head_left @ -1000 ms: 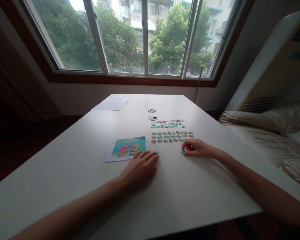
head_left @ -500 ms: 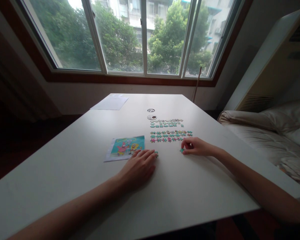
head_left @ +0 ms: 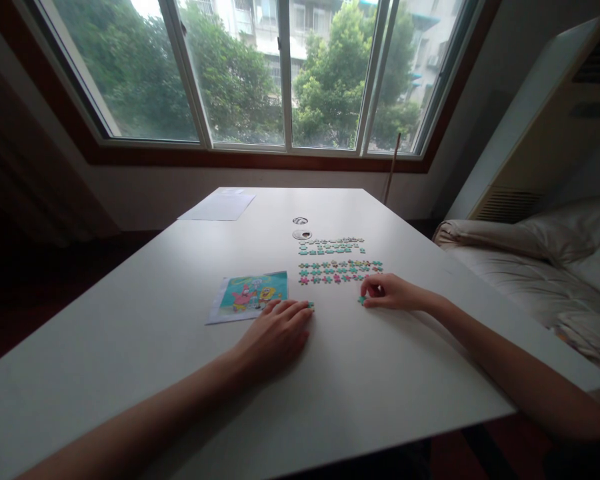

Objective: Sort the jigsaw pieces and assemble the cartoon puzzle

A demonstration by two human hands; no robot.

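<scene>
My right hand (head_left: 393, 292) pinches a green puzzle piece (head_left: 362, 301) between thumb and forefinger, just below the near rows of pieces. My left hand (head_left: 280, 327) lies on the table with its fingers stretched out. At its fingertips a small green jigsaw piece (head_left: 311, 306) shows, partly covered by the fingers. Under and beyond these fingers is a cartoon picture sheet (head_left: 230, 303) in a clear sleeve. Several rows of loose puzzle pieces (head_left: 337, 272), mostly green with some pink and yellow, lie flat ahead of both hands.
A white table (head_left: 140, 320) carries everything. Farther back lie two small round items (head_left: 301, 235), and white paper (head_left: 217, 207) rests at the far left corner. Beyond the table's right edge stands a pale sofa (head_left: 510, 260); a window (head_left: 250, 80) faces me.
The view has shifted very slightly. Both hands hold nearly the same positions, and the right hand still pinches its puzzle piece.
</scene>
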